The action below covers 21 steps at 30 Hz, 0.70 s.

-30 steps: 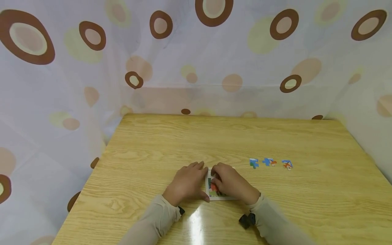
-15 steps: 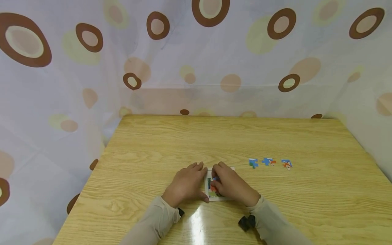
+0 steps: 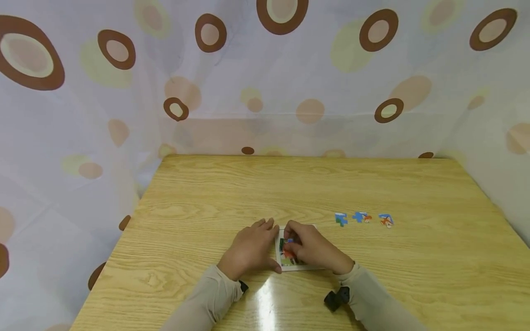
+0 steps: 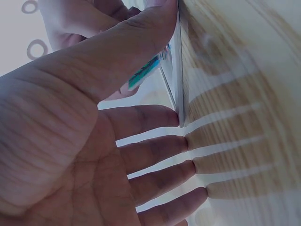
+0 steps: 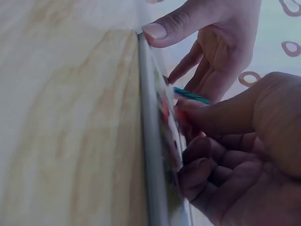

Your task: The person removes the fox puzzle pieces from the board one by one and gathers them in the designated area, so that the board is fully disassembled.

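A small puzzle board (image 3: pixel 278 257) with a white border lies on the table, partly hidden under my hands. My left hand (image 3: pixel 250 249) stands along its left side, thumb and index fingertip at the border. The other left fingers are straight, their tips on the tabletop in the left wrist view. Over the board, my right hand (image 3: pixel 314 248) pinches a puzzle piece (image 4: pixel 145 73) with green and teal on it. That piece is tilted up from the board's face. Red and green picture parts show beneath the right fingers.
Three loose puzzle pieces lie right of the board: a blue and green one (image 3: pixel 341 219), a blue and orange one (image 3: pixel 362 217) and another with orange and white (image 3: pixel 386 220). A spotted cloth (image 3: pixel 265 133) hangs behind the wooden table (image 3: pixel 198 197).
My right fingers have shifted slightly over the board, and the green piece now shows more, tilted up between them. My left hand keeps its place at the border. The head view has drifted a little.
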### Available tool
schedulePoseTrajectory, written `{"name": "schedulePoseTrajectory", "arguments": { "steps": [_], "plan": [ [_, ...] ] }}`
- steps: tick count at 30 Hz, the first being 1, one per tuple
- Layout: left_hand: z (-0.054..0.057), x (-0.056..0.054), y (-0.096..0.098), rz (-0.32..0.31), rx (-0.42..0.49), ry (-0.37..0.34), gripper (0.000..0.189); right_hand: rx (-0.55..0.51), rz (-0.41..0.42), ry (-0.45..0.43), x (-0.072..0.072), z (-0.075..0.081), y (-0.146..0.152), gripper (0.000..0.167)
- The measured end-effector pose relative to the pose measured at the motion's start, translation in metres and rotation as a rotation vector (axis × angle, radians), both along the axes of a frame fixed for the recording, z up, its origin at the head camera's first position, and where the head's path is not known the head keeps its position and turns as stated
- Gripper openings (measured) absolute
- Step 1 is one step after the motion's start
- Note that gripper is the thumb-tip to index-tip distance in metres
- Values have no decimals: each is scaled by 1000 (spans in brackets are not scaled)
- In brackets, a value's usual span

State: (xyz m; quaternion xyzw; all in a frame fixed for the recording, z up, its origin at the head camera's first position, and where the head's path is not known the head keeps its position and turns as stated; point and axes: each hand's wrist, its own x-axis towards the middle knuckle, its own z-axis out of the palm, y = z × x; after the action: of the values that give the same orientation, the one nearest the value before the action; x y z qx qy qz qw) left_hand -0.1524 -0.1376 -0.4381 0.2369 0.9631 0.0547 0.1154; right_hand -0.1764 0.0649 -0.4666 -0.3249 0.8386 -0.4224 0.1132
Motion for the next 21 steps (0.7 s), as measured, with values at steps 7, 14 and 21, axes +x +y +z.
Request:
{"name": "schedulePoseTrajectory", "arguments": {
  "steps": [7, 14, 21],
  "plan": [
    [1, 1, 1, -4, 3, 10, 103, -47, -33, 29, 2, -2, 18, 4],
    [1, 1, 1, -5, 12, 5, 103, -17, -104, 75, 6, 2, 59, 6],
    [3, 2, 0, -2, 28, 5, 102, 50, -245, 137, 5, 8, 100, 13]
  ]
}}
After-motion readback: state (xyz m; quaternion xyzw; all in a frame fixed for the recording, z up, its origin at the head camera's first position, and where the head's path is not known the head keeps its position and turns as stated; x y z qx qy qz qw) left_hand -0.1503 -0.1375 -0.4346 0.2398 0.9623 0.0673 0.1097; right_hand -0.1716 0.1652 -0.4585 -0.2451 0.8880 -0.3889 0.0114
